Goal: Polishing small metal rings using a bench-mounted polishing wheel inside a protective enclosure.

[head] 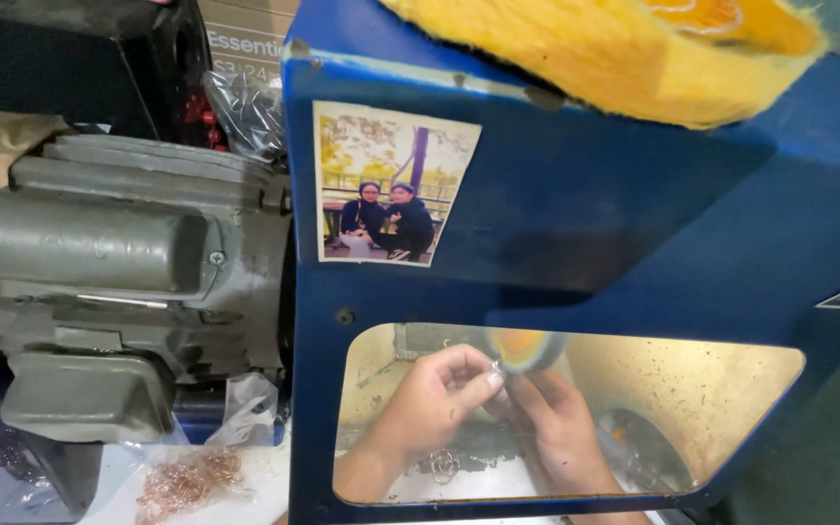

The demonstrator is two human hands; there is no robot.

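Inside the blue housing, both hands' fingers pinching a small ring at the buffing wheel.

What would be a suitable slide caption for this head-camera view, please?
Seen through a blue hood's window, left hand and right hand press a small metal piece to a spinning buffing wheel.

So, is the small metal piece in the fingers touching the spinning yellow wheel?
Cannot tell. In the head view, both hands, left and right, pinch the small metal piece right under the blurred buffing wheel; no contact or gap shows plainly.
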